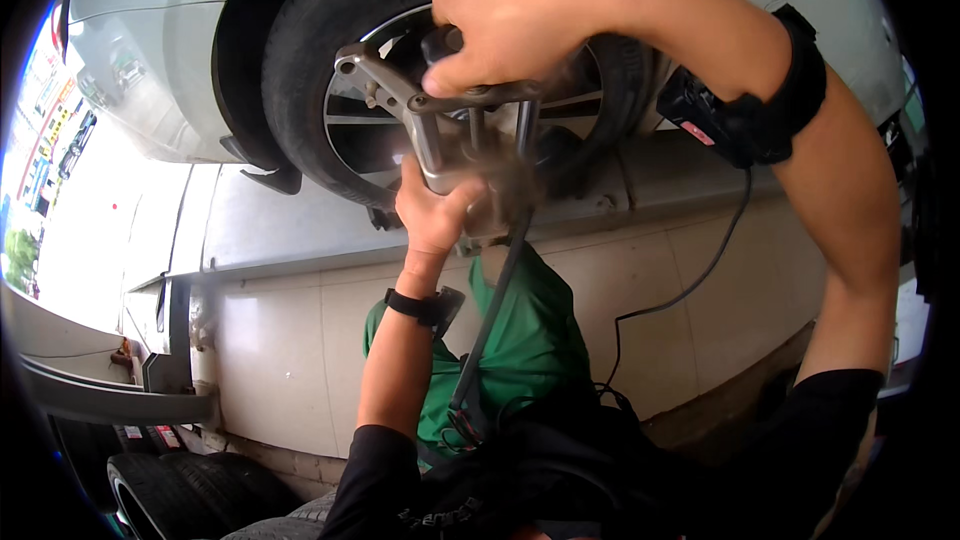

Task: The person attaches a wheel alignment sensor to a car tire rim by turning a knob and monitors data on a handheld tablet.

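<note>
A grey metal wheel clamp [428, 135], with jointed arms and parallel rods, is up against the wheel [318, 90] of a pale car. My left hand [440, 210] is closed around its lower body, thumb toward the right. From above, my right hand [515, 25] reaches over with bent wrist, its fingers curled round a black knob [440, 43] on the clamp. The clamp's lower right part is blurred, and whether its arms touch the tyre or rim I cannot tell.
Below the wheel runs a long grey metal platform [270, 230] above a tiled floor [270, 340]. Loose tyres [190, 490] lie at the lower left, beside a curved grey metal bar [120, 395]. A black cable [690, 290] hangs from a device strapped to my right forearm.
</note>
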Demonstrator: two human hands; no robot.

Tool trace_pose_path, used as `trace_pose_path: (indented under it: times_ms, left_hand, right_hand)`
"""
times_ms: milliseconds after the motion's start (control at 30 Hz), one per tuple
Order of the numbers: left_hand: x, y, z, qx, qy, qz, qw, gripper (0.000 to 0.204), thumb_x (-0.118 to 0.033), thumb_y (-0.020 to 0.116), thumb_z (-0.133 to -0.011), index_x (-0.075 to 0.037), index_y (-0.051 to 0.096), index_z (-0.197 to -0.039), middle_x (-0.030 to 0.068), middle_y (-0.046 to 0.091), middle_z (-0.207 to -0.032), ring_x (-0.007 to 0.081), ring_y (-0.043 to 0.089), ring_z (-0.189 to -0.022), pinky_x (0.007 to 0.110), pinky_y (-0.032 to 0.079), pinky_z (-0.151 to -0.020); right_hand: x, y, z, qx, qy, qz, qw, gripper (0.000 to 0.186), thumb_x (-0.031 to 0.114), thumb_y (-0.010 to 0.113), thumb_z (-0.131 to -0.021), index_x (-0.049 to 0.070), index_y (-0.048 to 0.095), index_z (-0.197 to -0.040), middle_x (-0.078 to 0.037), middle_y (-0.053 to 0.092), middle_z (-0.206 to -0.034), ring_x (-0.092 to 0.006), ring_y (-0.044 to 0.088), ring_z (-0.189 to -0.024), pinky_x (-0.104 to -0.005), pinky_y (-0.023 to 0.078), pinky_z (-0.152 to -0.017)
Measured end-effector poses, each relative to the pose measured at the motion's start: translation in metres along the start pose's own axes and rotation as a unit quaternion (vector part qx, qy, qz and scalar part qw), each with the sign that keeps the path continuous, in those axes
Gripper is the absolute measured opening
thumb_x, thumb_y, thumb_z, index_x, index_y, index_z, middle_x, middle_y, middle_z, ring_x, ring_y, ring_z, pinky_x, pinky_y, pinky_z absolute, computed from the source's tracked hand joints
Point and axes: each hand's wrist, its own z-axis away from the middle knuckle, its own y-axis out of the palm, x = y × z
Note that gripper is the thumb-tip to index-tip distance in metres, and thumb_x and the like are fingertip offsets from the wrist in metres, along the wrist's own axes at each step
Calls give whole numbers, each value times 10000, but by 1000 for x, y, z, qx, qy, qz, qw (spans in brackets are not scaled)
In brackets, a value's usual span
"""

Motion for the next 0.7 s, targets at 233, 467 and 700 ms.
trace_pose_path:
  times_ms: [233, 467, 700]
  left_hand:
    - [7, 2, 1, 5, 21, 10, 1000, 650, -356, 939, -796, 3, 571, -1194, 64, 711, -1082, 154, 633, -981, 311, 514, -909]
    - [14, 4, -5, 6, 10, 20, 1000, 613, -316, 927, -819, 0, 570, -1203, 60, 703, -1090, 139, 627, -978, 295, 513, -904]
    - [11, 1, -4, 1, 16, 33, 999, 600, -295, 926, -821, 5, 570, -1200, 62, 702, -1086, 141, 625, -983, 293, 505, -919]
  right_hand:
    - [8, 24, 22, -147, -56, -90, 983, 468, 281, 745, -862, -34, 719, -1206, -253, 742, -1112, -401, 699, -1053, -437, 543, -933]
    - [25, 16, -4, -116, 95, 30, 988, 506, 403, 664, -902, -61, 755, -1082, -277, 744, -1079, -418, 713, -1013, -475, 553, -885]
    - [11, 10, -1, -94, 64, 8, 994, 644, 488, 670, -917, -43, 683, -1281, -258, 729, -1200, -404, 700, -1065, -447, 550, -915]
